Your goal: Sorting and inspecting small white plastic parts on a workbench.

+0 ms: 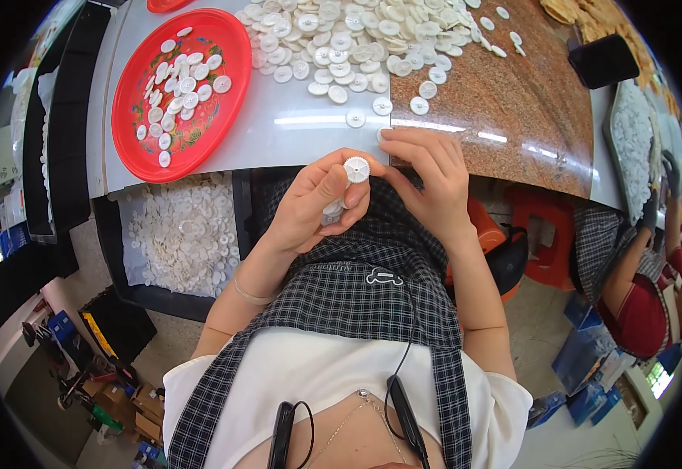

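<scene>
My left hand (pixel 310 199) is closed, with a small toothed white plastic gear (pixel 357 170) held between thumb and fingers. Several more white gears (pixel 333 209) sit stacked in its palm, partly hidden by the fingers. My right hand (pixel 435 176) is just beside it, thumb and fingers apart. The right fingertips touch a white gear (pixel 381 134) at the table's front edge, while the thumb reaches close to the gear in my left hand. Loose gears (pixel 355 118) lie on the tabletop just beyond my hands.
A large pile of white gears (pixel 341 39) covers the table's far middle. On the left stands a red plate (pixel 228 47) with gears on it. Below the table edge, a dark bin (pixel 107 242) holds many white parts. A phone-like black object (pixel 605 61) rests far right, near another person's gloved arm (pixel 649 211).
</scene>
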`<action>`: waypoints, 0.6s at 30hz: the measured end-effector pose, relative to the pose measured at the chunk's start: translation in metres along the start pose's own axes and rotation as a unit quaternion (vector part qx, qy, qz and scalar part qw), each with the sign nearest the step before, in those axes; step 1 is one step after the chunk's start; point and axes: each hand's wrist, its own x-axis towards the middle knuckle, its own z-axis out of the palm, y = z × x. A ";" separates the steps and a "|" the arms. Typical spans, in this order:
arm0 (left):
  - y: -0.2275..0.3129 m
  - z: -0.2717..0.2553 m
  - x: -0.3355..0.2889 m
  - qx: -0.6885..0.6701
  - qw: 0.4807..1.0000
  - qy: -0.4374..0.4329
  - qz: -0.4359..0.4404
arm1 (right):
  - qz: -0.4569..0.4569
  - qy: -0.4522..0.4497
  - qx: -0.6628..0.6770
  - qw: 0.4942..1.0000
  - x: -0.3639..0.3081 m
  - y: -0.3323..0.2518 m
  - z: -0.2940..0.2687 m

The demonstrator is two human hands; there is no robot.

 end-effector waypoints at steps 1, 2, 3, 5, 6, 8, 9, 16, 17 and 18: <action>0.001 0.000 0.000 -0.004 1.000 0.004 0.004 | -0.008 -0.003 0.009 1.000 -0.002 0.001 0.000; 0.003 0.000 -0.001 -0.003 1.000 0.004 0.005 | -0.010 -0.003 0.010 1.000 -0.005 0.001 0.000; 0.009 -0.001 -0.003 0.005 0.999 0.028 0.025 | -0.010 -0.002 0.004 1.000 -0.009 0.001 0.000; 0.025 -0.009 -0.006 0.010 0.994 0.072 0.085 | -0.009 0.001 -0.007 1.000 -0.014 0.001 0.000; 0.039 -0.017 -0.007 0.007 0.988 0.094 0.125 | -0.015 0.010 -0.008 1.000 -0.015 0.001 0.000; 0.076 -0.024 -0.010 0.138 0.931 0.239 0.239 | -0.024 0.019 -0.004 1.000 -0.015 0.000 0.000; 0.090 -0.031 -0.010 0.220 0.885 0.275 0.304 | -0.016 0.028 0.001 0.999 -0.014 -0.001 -0.001; 0.051 -0.034 -0.015 0.317 0.856 0.265 0.310 | 0.256 0.035 0.304 0.917 0.005 -0.025 0.000; 0.034 -0.031 -0.018 0.320 0.884 0.237 0.247 | 0.249 0.024 0.347 0.904 0.007 -0.025 0.004; 0.023 -0.016 -0.016 0.322 0.904 0.199 0.199 | 0.249 0.023 0.346 0.904 0.009 -0.027 0.007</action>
